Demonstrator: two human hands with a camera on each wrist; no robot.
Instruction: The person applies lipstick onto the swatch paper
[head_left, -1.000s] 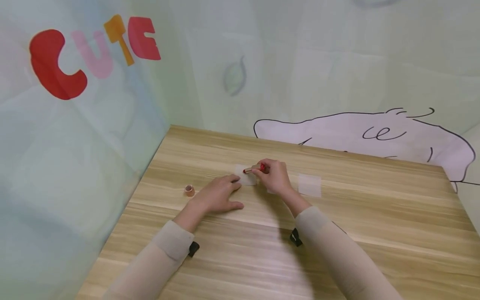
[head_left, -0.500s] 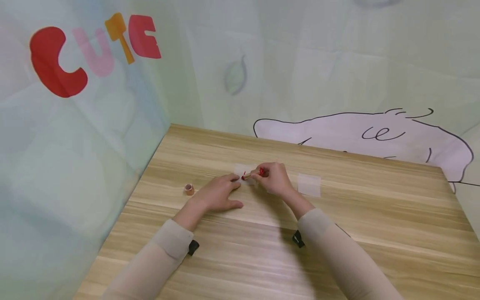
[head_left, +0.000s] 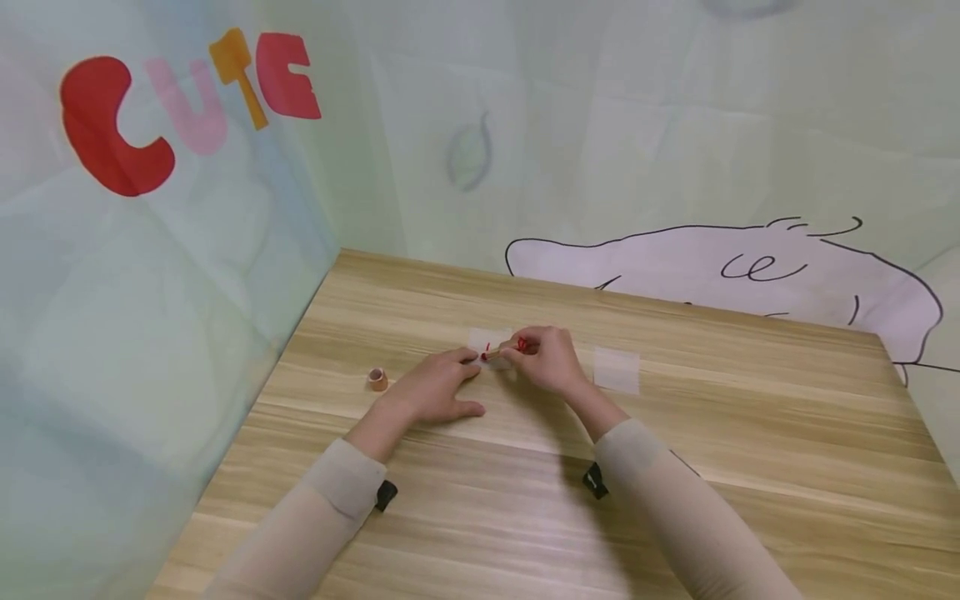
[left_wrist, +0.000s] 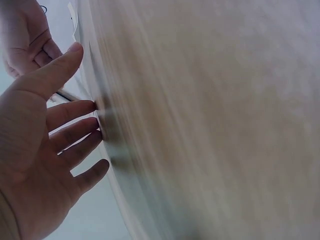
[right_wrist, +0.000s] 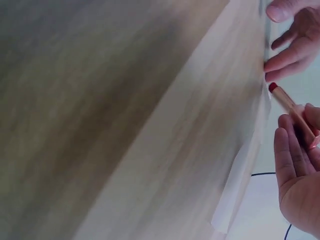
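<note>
My right hand (head_left: 553, 360) pinches a lipstick (right_wrist: 286, 100) with a gold tube and a red tip. That tip points left and sits at a thin white square of paper (head_left: 477, 336) on the table, where a short red mark shows near it. My left hand (head_left: 435, 388) lies spread on the table, its fingertips at the paper's left edge. In the left wrist view, its fingers (left_wrist: 75, 135) are fairly straight and hold nothing. The right hand and lipstick hide the paper's right part.
A rose-gold lipstick cap (head_left: 378, 380) stands left of the left hand. Another white square of paper (head_left: 617, 371) lies to the right of the right hand. Printed cloth walls (head_left: 420, 167) border the wooden table (head_left: 480, 517) at the left and back.
The lipstick tip has moved a little toward me across the paper, and a short red stroke now shows where it was. My left hand has stayed in place.
</note>
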